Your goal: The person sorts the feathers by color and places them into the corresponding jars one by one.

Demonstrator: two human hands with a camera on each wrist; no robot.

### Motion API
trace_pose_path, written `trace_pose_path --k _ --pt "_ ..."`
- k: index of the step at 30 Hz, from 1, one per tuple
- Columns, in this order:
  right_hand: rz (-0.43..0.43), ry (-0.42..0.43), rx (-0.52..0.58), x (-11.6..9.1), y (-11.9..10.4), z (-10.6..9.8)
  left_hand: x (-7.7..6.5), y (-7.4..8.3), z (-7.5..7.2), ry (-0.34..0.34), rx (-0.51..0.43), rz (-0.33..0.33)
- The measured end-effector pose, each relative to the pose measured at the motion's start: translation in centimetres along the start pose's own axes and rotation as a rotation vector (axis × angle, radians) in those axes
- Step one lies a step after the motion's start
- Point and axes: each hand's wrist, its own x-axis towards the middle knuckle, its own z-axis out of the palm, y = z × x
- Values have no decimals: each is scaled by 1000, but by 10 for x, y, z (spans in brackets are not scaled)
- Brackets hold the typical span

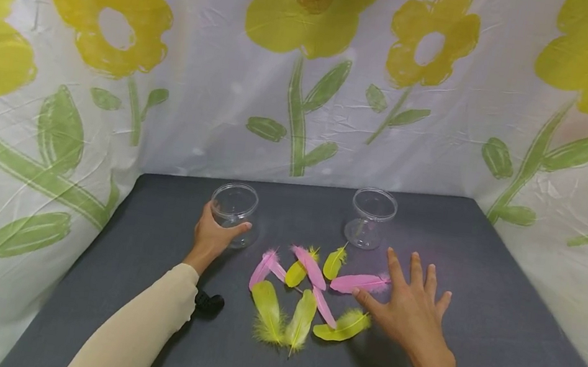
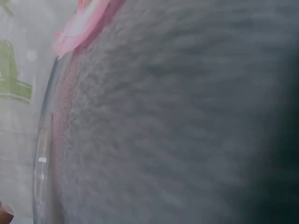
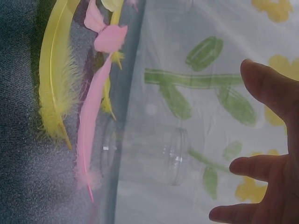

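My left hand holds a clear plastic jar at the left of the table, thumb and fingers round its side. In the left wrist view a sliver of clear plastic and a pink feather show at the edge. My right hand hovers with fingers spread at the right of a loose group of feathers, its thumb close to a pink feather. Below that lies a yellow feather. A second clear jar stands upright beyond the right hand; the right wrist view shows this jar too.
Several more pink and yellow feathers, such as a yellow feather and a pink feather, lie mid-table, some overlapping. The dark grey tabletop ends at a white curtain printed with yellow flowers.
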Motion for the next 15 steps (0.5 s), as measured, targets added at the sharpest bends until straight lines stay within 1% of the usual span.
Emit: trace_pose_path --k 10,15 --pt "-6 5 2 -2 2 -2 -38 -2 -21 -31 8 12" --pt "-4 2 12 -4 2 -4 -59 -2 -28 -27 1 30"
